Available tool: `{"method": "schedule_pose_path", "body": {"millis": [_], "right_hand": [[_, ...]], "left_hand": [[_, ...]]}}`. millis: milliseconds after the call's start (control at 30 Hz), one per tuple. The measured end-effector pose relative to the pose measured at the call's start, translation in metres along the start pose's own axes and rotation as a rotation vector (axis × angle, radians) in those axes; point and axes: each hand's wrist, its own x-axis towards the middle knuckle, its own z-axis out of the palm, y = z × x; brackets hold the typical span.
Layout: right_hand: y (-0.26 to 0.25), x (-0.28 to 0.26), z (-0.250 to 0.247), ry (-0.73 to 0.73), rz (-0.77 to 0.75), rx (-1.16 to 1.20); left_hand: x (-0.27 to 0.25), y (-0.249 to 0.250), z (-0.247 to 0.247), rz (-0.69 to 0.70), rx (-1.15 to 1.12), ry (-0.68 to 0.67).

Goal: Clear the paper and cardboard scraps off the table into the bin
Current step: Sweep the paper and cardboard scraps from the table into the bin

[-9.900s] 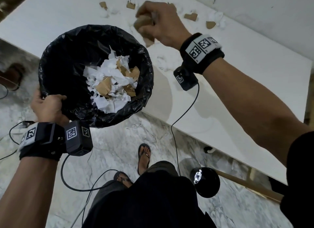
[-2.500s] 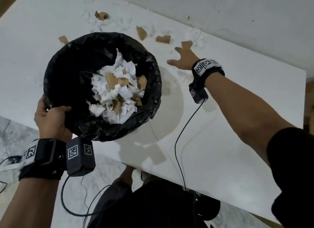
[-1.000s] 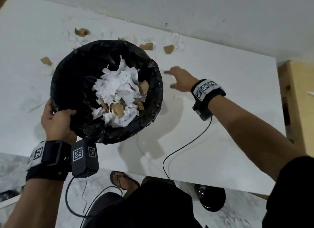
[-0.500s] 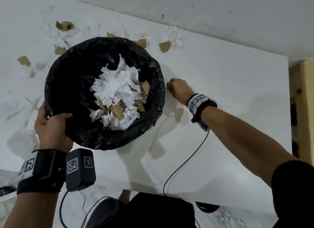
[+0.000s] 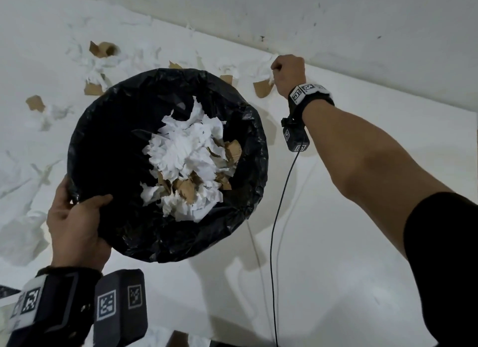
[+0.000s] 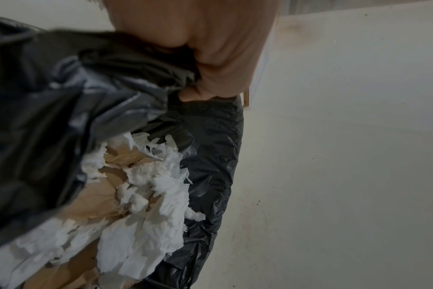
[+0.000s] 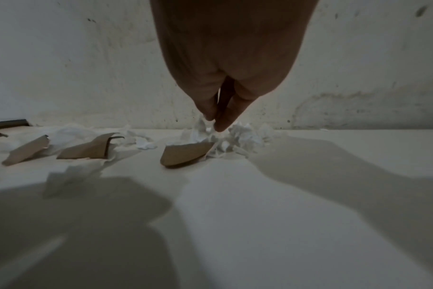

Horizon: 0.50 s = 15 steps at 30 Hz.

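My left hand [image 5: 75,217] grips the near rim of the bin with the black liner [image 5: 103,139], held over the white table [image 5: 336,243]. Torn white paper and brown cardboard scraps [image 5: 186,160] lie inside it. In the left wrist view the left hand [image 6: 210,58] holds the liner [image 6: 49,97] above the scraps [image 6: 148,185]. My right hand [image 5: 287,72] is at the table's far edge by the wall, fingers curled on white paper [image 5: 270,80]. The right wrist view shows the right hand [image 7: 214,119] pinching the white paper pile [image 7: 242,136] beside a cardboard piece [image 7: 185,154].
Several more scraps lie along the far edge and left side: cardboard pieces [image 5: 102,49], [image 5: 35,103], [image 7: 87,148] and white shreds [image 5: 23,232]. The wall [image 5: 362,23] rises directly behind the table. A black cable [image 5: 274,230] hangs from my right wrist.
My right hand has moved from beside the bin to the far edge by the wall and closed on white paper. The left hand keeps holding the bin.
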Motion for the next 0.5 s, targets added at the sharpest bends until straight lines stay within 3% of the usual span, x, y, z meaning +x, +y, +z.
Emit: {"method": "schedule_pose_path", "body": {"millis": [100,267,400,500], "right_hand": [[-0.001,0.006,0.005,-0.057,-0.010,-0.049],[0.003,0.008,0.007,-0.371,0.007,-0.295],[-0.003,0.002,0.007,-0.328,-0.120,-0.338],[-0.001,-0.011,0.009,-0.286,-0.125,-0.286]], "left_hand": [[0.001,-0.003,0.000,-0.004,-0.004,0.001],[0.003,-0.004,0.003,0.010,-0.001,0.006],[0.003,-0.002,0.010,0.010,-0.010,0.008],[0.003,0.000,0.014,0.001,-0.021,0.020]]}}
